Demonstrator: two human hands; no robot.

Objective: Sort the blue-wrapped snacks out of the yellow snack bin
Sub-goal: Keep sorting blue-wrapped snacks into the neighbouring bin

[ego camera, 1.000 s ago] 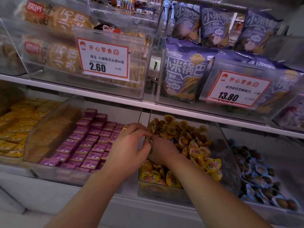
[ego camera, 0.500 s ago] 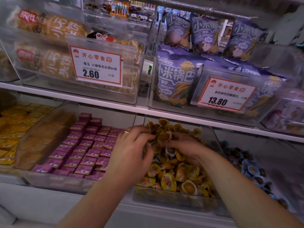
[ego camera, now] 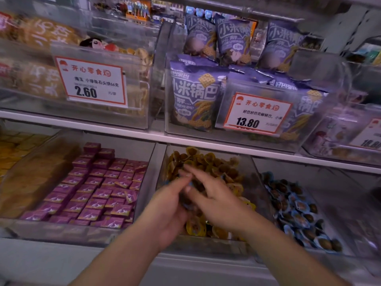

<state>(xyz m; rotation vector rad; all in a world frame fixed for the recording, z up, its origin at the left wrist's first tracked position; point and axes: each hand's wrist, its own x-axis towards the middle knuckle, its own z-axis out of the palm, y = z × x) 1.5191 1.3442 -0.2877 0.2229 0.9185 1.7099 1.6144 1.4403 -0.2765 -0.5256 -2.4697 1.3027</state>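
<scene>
The clear yellow snack bin [ego camera: 252,176] stands in the middle of the lower shelf, heaped with yellow-wrapped snacks [ego camera: 216,164]. Both my hands are over its front half, close together and blurred. My left hand [ego camera: 169,207] is cupped with its palm to the right, and it holds dark blue-wrapped snacks [ego camera: 186,205] against its fingers. My right hand [ego camera: 216,195] lies just right of it, fingers stretched up and to the left over the left hand's fingertips. The thumb is next to the blue wrappers. Whether the right hand pinches anything is hidden.
A bin of blue-wrapped snacks [ego camera: 299,213] stands directly right of the yellow one. A bin of purple boxes [ego camera: 99,188] is on the left. The white shelf edge [ego camera: 123,131] above carries bins of purple bags [ego camera: 193,96] and price tags.
Both hands have drawn back from the rear of the yellow bin toward its front and closed in on each other. Blue wrappers now show between them. The camera has tilted slightly.
</scene>
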